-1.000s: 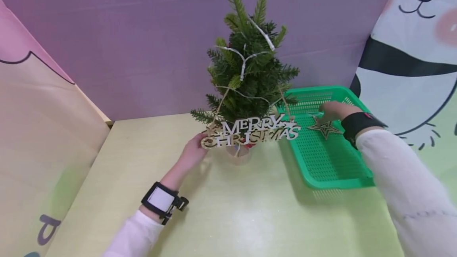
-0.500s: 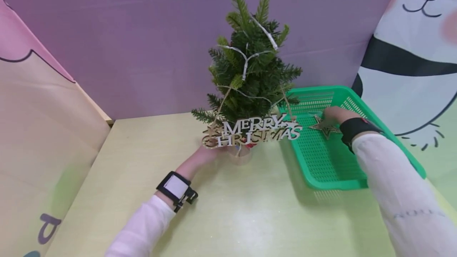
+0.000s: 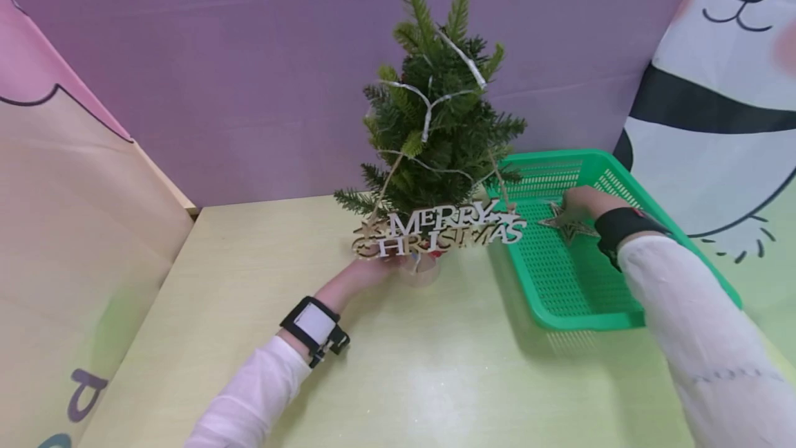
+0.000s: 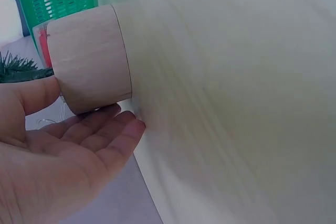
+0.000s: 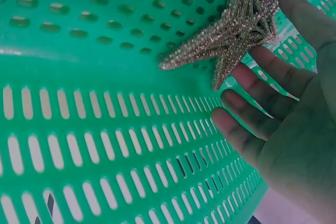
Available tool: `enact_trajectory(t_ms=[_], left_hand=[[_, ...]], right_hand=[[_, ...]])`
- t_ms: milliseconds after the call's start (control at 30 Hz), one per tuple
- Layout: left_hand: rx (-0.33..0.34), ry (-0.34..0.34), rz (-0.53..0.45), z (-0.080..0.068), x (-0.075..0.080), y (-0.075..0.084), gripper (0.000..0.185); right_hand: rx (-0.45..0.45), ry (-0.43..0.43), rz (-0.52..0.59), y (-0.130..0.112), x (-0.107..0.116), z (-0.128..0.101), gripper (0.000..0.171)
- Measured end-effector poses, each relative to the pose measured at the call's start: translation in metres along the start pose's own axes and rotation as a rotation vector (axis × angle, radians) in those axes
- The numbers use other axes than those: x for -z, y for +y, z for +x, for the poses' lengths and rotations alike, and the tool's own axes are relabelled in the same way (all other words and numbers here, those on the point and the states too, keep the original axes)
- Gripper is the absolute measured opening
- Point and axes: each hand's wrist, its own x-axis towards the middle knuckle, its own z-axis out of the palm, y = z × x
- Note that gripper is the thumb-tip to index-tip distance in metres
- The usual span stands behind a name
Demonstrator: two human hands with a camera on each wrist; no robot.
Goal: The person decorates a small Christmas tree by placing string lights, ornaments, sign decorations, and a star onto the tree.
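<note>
My left hand (image 3: 372, 271) holds the wooden-looking pot (image 4: 89, 59) of the small Christmas tree (image 3: 444, 123) from its side. In the left wrist view the thumb lies at the rim and the fingers at the wall. A MERRY CHRISTMAS sign (image 3: 403, 225) hangs by cords on the tree front and partly covers this hand in the head view. My right hand (image 3: 583, 203) reaches into the green basket (image 3: 539, 310) and pinches the glittery star ornament (image 5: 239, 27). The thumb is on one arm of the star, with fingertips against its other side.
White light strings (image 3: 428, 113) wind over the tree. The basket stands close on the tree's right, some branches overhanging its rim. A purple backdrop (image 3: 273, 102) rises behind the yellowish table (image 3: 261, 240). A panda-printed sheet (image 3: 709, 157) borders the right side.
My left hand has moved right, from the sign's left end to the pot below it. The right hand has shifted slightly deeper by the star; the star stays in the basket.
</note>
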Motion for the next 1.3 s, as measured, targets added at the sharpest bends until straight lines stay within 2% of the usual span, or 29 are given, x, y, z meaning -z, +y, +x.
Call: enact_trajectory(t_ms=[200, 300, 433, 567, 667, 833, 1000, 1100, 1200, 1300], left_hand=[[0.038, -0.019, -0.041, -0.014, 0.006, 0.033, 0.032], [0.046, -0.018, -0.039, -0.009, 0.005, 0.021, 0.033], [0.034, -0.061, -0.04, 0.0, 0.003, 0.002, 0.032], [0.001, -0.08, -0.034, 0.003, 0.003, -0.004, 0.03], [0.001, -0.09, -0.039, 0.003, 0.003, -0.005, 0.03], [-0.009, -0.085, -0.073, 0.002, 0.002, -0.003, 0.041], [-0.029, -0.071, -0.074, -0.008, 0.004, 0.014, 0.033], [-0.025, -0.082, -0.074, -0.013, 0.006, 0.026, 0.036], [-0.027, -0.083, -0.074, -0.015, 0.008, 0.031, 0.044], [-0.08, -0.054, -0.067, -0.013, 0.007, 0.03, 0.045]], right_hand=[[0.005, -0.002, -0.023, 0.004, 0.0, 0.004, 0.047], [0.001, 0.001, 0.004, 0.003, 0.0, 0.003, 0.043], [0.018, -0.004, 0.017, 0.0, 0.003, -0.005, 0.04], [0.039, -0.037, 0.087, -0.002, 0.006, -0.014, 0.039], [0.056, -0.074, 0.189, 0.0, 0.007, -0.017, 0.038], [0.087, -0.098, 0.302, 0.003, 0.012, -0.02, 0.033], [0.104, -0.082, 0.359, 0.002, 0.019, -0.029, 0.034], [0.121, -0.049, 0.348, 0.0, 0.024, -0.036, 0.028], [0.155, 0.01, 0.312, -0.005, 0.03, -0.045, 0.023], [0.179, 0.07, 0.265, -0.01, 0.038, -0.055, 0.023]])
